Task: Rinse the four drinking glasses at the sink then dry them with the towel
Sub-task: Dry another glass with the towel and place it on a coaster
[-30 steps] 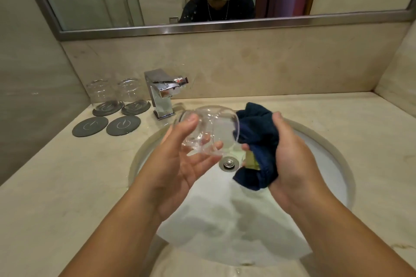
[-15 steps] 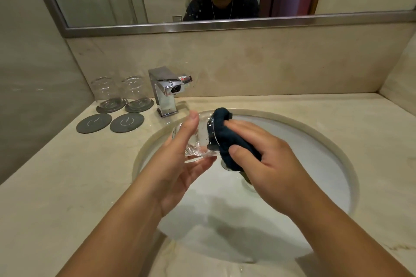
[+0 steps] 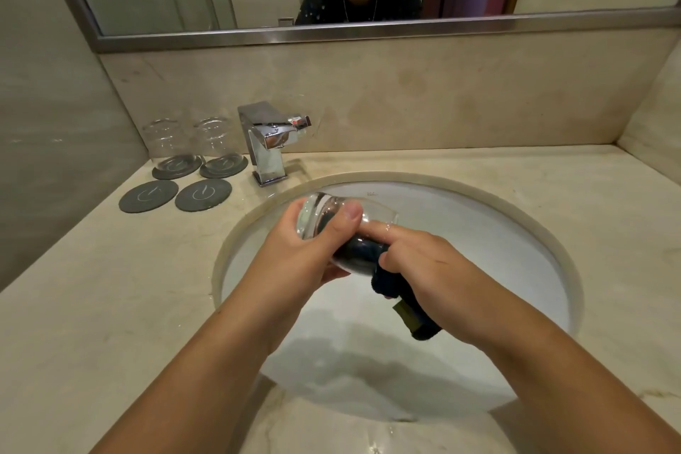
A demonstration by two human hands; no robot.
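Over the white sink (image 3: 479, 232) my left hand (image 3: 294, 262) grips a clear drinking glass (image 3: 320, 216), tilted with its base pointing away to the left. A dark blue towel (image 3: 387, 284) is stuffed into the glass's mouth, and my right hand (image 3: 431, 269) holds the towel, with one finger lying along the glass's side. The towel's tail hangs below my right wrist. Two more clear glasses (image 3: 162, 142) (image 3: 215, 140) stand on round grey coasters at the back left of the counter.
A chrome tap (image 3: 267, 144) stands behind the sink's left rim, no water running. Two bare grey coasters (image 3: 148, 195) (image 3: 203, 194) lie in front of the standing glasses. The beige stone counter (image 3: 92, 287) is walled at left, back and right, with a mirror above.
The towel went from outside the glass into its mouth. My left hand turned the glass so its base points away, and my right hand pushed in against it.
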